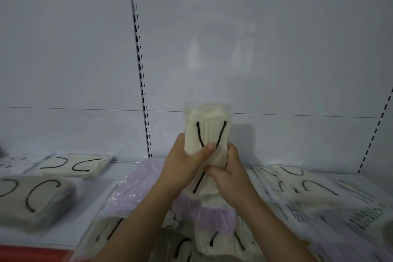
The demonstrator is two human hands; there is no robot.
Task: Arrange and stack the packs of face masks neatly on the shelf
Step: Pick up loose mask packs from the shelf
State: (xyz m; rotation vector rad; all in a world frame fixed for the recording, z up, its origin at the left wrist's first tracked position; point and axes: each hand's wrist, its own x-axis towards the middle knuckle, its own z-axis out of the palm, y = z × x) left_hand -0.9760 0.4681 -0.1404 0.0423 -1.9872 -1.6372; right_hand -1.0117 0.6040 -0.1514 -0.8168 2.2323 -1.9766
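Hands met at the middle of the frame around one clear-wrapped pack of cream masks (pixel 207 134), which stood upright above the shelf (pixel 95 193) with its top end toward the white back panel (pixel 276 59). The left hand (pixel 182 164) gripped the pack's left edge, thumb laid across its front where the two black ear loops crossed. The right hand (pixel 228 172) gripped the right edge lower down, its fingers curled round the wrapper and its thumb on the front.

Beneath the forearms lay a lilac pack (pixel 136 189) in crinkled film, and more cream packs (pixel 221 240) sat under and in front of it at the shelf's near edge, overlapping loosely rather than stacked square. To the left, well apart from the held pack, a grey-looking pack (pixel 32 200) with two black loops lay flat, and behind it another cream pack (pixel 78 165) lay flat near the back panel. On the right a heap of packs (pixel 308 189) lay fanned and tilted; how many there were could not be told through the blur, though some appeared to show printed sides with green text. A slotted upright (pixel 141 83) ran down the back panel just left of the held pack.
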